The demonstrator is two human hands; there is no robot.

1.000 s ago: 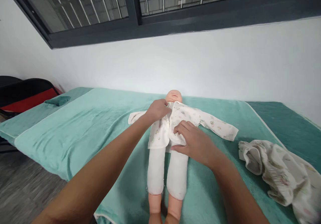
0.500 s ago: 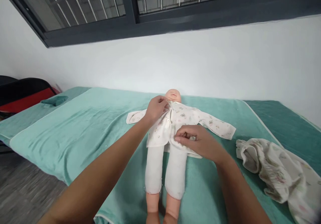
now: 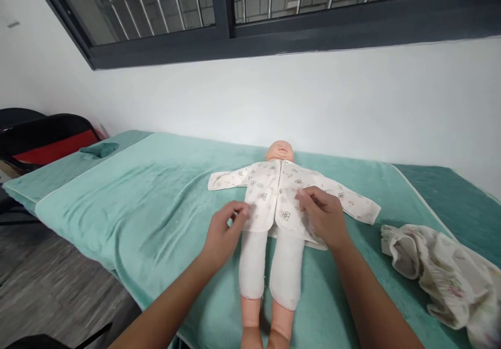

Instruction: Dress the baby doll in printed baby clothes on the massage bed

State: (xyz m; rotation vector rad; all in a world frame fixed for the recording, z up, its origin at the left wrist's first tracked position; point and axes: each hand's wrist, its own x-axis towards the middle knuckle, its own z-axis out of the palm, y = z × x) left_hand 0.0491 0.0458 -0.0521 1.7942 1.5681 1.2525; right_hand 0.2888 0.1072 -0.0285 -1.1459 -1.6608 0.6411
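A baby doll [image 3: 280,151] lies on its back in a white patterned baby jacket [image 3: 260,195] and white leggings [image 3: 252,265], its lower legs bare. The jacket's front panels lie side by side and both sleeves spread outward. At the jacket's lower left edge is my left hand [image 3: 225,234], thumb and fingers pinched together on the cloth's side. My right hand [image 3: 324,216] rests over the opposite front panel, its fingers curled closed against the fabric. The right hand covers part of that panel and its side edge.
A crumpled patterned white cloth [image 3: 442,273] lies to the right on the green bed cover [image 3: 129,197]. Black chairs [image 3: 58,130], one with a red panel, stand at the far left. A white wall [image 3: 332,98] and a dark window frame [image 3: 156,51] rise behind the bed.
My left hand has come down from the doll's collar to the jacket's lower side. The right hand has moved up and outward from the hem. The front panels now lie flatter.
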